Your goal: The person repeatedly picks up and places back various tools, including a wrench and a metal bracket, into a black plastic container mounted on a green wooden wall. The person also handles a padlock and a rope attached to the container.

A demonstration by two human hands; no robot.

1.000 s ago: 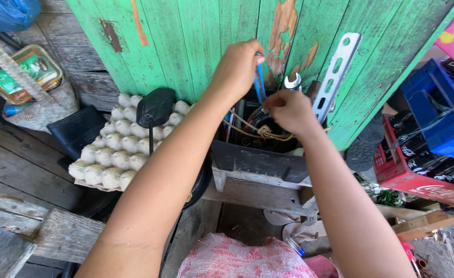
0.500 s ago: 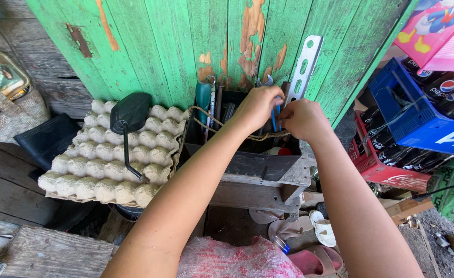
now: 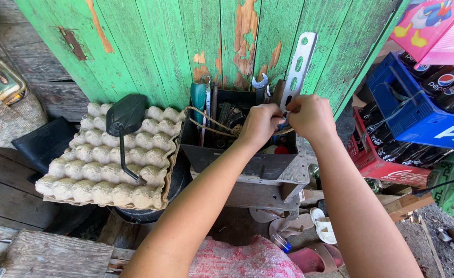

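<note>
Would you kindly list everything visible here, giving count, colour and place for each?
tool box: one, dark grey, centre, against the wall
perforated metal strip: one, silver, upright in the box
egg tray: one, pale, left of the box
mirror: one, black, on the tray
plank wall: green, peeling, behind
bottle crates: two, blue above red, right
sandals: pale, below the box
left hand: over the box
right hand: touching the left hand

Single head cam, worn by person, looks steeply down & fwd, close range, over both forearms, toolbox point(image 3: 237, 149) centred, green plank wall point(image 3: 160, 46) behind
</note>
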